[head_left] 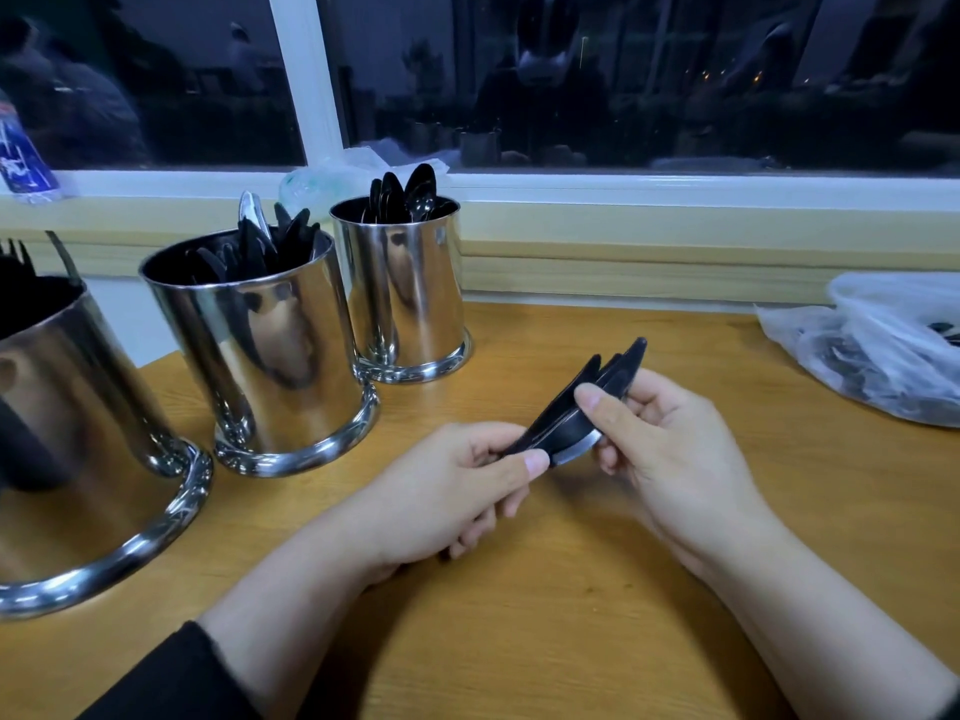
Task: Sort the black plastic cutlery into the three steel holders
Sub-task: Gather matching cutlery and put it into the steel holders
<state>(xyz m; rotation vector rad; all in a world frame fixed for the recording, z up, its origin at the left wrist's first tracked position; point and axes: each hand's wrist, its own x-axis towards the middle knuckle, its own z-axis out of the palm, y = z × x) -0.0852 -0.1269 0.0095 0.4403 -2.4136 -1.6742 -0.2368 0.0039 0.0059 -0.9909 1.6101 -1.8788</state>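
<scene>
Both forearms reach in low — left hand [457, 485] and right hand [670, 439] meet mid-frame, fingers curled, thumbs pinching on top.

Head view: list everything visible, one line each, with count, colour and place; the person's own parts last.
steel holders: three, shiny, table left, holding black cutlery.
held cutlery: small bundle, black, between both hands.
plastic bag: one, clear, table right, dark cutlery inside.
second bag: one, clear, windowsill.
bottle: one, blue label, sill far left.
table: one, light wood.
window: white frame, dark outside.
left hand: grips bundle's near end.
right hand: pinches bundle's middle.
</scene>
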